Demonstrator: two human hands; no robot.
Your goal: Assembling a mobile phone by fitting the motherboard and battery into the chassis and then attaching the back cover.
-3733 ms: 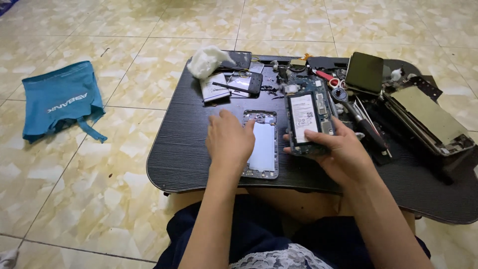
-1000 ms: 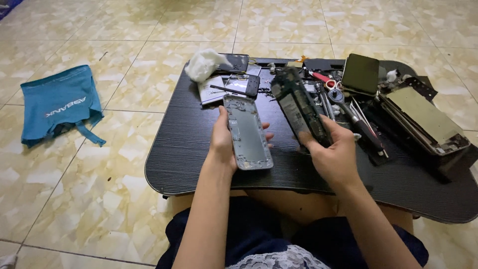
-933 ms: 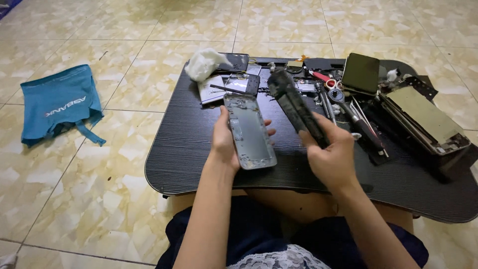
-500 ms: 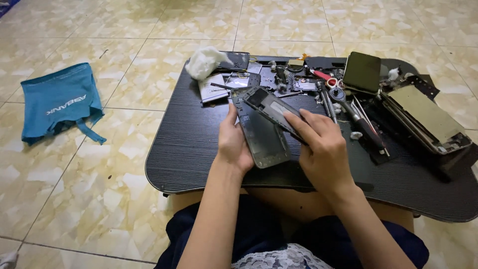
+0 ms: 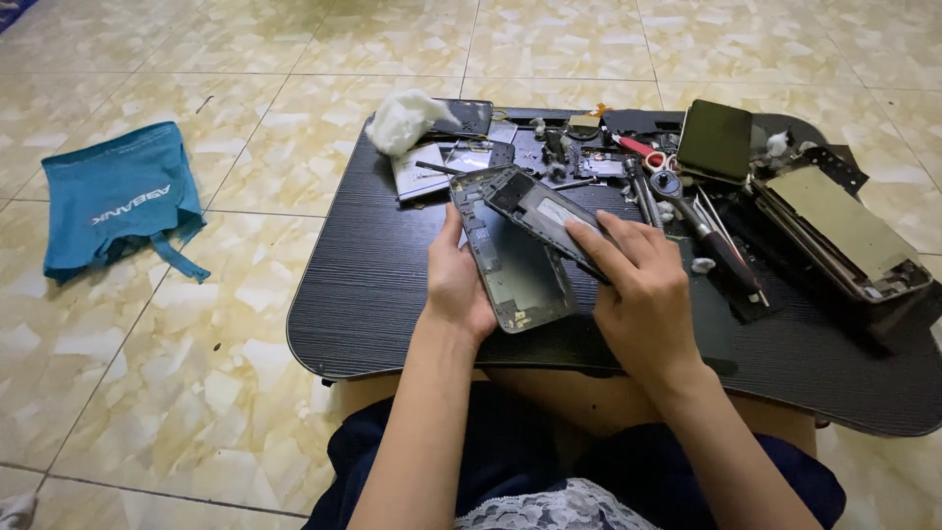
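The low table (image 5: 392, 304) is black with a fine horizontal woodgrain pattern. The floor (image 5: 147, 393) is cream tile with yellow-beige marbling and dark grout lines. The cloth bag (image 5: 118, 196) on the floor is teal with white lettering. The phone frame (image 5: 515, 265) is dark grey; the phone body (image 5: 549, 211) over it is black with a silver-grey panel. The wad (image 5: 402, 118) at the table's far left corner is white. The scissors (image 5: 643, 149) have red handles.

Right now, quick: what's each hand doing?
Left hand: closed on the grey phone frame.
Right hand: fingers closed on the dark phone body, laying it onto the frame.
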